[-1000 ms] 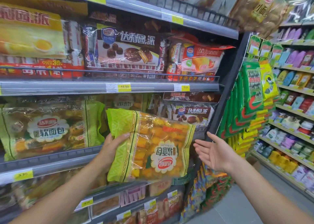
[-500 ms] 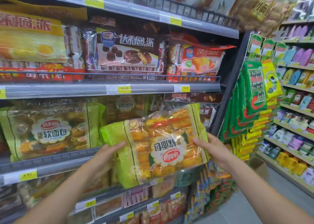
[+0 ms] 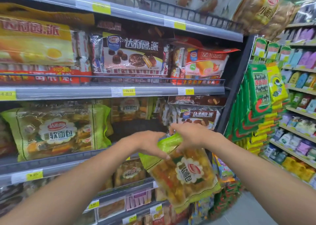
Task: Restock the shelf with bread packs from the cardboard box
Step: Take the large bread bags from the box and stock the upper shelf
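Hands are held close together in front of the middle shelf, arms stretched forward. The left hand and right hand are each curled round the crumpled green top end of one bread pack. It hangs tilted below them, off the shelf, near its right end. "软面包" under a red oval logo is read on it. The same wording is seen on two shelved packs: left pack and far pack. A dark gap lies behind the hands. Above, a brown pack is marked "达利园·派". Two price tags are legible: 15.80 tag, 15.00 tag.
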Demonstrator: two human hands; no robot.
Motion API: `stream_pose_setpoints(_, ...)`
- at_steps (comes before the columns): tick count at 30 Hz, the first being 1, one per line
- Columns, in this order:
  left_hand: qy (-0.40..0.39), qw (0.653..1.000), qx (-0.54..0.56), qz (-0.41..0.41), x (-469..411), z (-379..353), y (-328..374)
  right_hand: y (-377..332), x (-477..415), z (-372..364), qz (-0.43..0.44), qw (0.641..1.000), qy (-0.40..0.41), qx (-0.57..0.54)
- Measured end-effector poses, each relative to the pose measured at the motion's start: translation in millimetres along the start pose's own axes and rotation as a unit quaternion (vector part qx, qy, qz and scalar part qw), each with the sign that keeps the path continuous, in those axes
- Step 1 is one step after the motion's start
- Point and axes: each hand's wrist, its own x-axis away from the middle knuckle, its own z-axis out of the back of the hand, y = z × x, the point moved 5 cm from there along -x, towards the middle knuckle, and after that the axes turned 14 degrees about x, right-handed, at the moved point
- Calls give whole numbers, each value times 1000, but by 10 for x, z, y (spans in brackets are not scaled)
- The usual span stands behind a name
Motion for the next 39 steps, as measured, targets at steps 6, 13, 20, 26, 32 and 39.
stream_pose_setpoints(6, 41, 978, 203, -36, -173, -279, -23, 50, 99, -86, 3, 998, 15, -62)
stream_pose_setpoints(13, 135, 874, 466, 3, -30, -306, -397, 502, 627, -285, -114, 935, 218, -257)
stream_pose_setpoints(20, 258, 707, 656, 56, 389, -465, -600, 828, 880, -1199, -328, 781, 118, -517)
stream_pose_setpoints(26, 274, 646, 699, 138, 704, -642, -779, 381, 569, -1499, -224, 699, -56, -677)
stream_pose_setpoints(32, 306, 671, 655, 163, 749, -573, -952, 337, 81, -1539, -198, 716, 6, -669)
stream_pose_setpoints(39, 358, 730, 558, 162, 475, -121, -1170, 413, -470, -1466, -222, 739, 70, -632)
